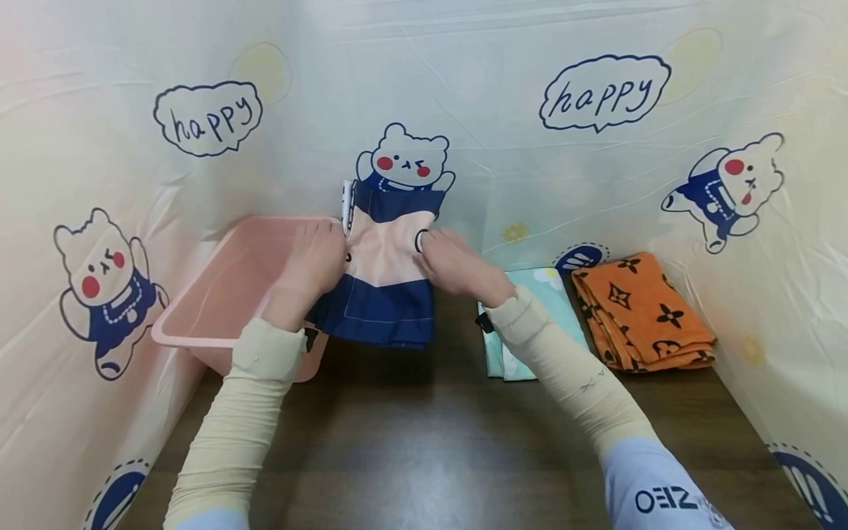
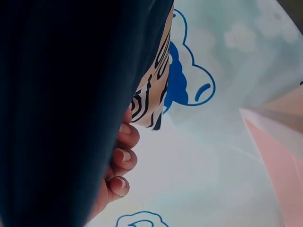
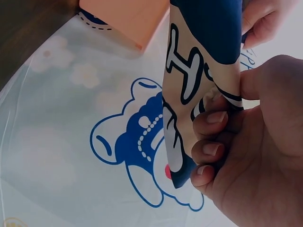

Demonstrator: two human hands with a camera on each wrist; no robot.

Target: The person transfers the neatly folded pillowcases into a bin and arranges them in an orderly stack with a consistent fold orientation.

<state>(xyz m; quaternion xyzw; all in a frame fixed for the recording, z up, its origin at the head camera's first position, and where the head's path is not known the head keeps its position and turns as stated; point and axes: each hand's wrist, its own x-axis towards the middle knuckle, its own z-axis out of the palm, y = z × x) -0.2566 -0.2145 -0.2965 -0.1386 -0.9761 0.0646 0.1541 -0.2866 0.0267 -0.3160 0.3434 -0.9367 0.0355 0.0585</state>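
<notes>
A folded navy-and-peach cloth (image 1: 391,246) with black-and-white printed lettering hangs upright between my two hands above the table. My left hand (image 1: 320,254) grips its left edge, beside the pink tub. On the opposite edge, my right hand (image 1: 453,265) pinches the cloth between thumb and curled fingers. Navy fabric (image 2: 71,104) fills much of the left wrist view, with fingertips (image 2: 124,158) curled at its edge. In the right wrist view, the printed side of the cloth (image 3: 189,80) faces the camera, and part of my left hand (image 3: 270,19) shows behind it.
The pink plastic tub (image 1: 199,341) stands at the left of the dark wooden table (image 1: 424,442). On the right lie a folded mint-green cloth (image 1: 546,294), partly behind my right forearm, and a folded orange cloth (image 1: 642,309) with black motifs. A printed curtain (image 1: 497,147) surrounds the table.
</notes>
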